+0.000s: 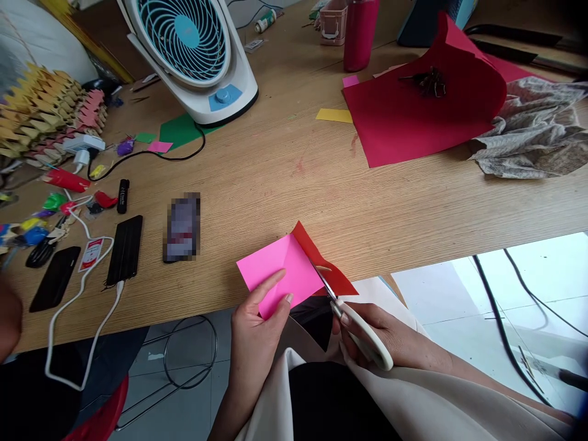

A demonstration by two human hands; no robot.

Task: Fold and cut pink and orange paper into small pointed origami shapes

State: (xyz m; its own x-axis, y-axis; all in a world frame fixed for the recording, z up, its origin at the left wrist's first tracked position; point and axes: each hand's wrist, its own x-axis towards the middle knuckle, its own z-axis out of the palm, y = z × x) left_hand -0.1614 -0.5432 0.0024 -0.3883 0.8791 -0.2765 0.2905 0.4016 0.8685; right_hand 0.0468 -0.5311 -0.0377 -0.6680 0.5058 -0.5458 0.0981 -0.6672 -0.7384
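Observation:
My left hand (pixel 261 306) pinches a pink paper square (pixel 294 269) between thumb and fingers, just over the table's front edge. Against the square's right side lies a red-orange paper piece (pixel 328 266), its far end bent outward. My right hand (pixel 372 331) is wrapped round the white handles of a pair of scissors (pixel 367 337). The blades point up and left, and they meet the papers along the pink square's right edge. How far apart the blades stand, I cannot tell.
A white fan (pixel 220 92) stands at the back. Red paper sheets (pixel 413 122) lie far right beside a crumpled grey cloth (pixel 528 128). On the left are a blurred-out phone (pixel 182 228), a black power bank (pixel 125 250) with a white cable, and part of another person (pixel 41 386).

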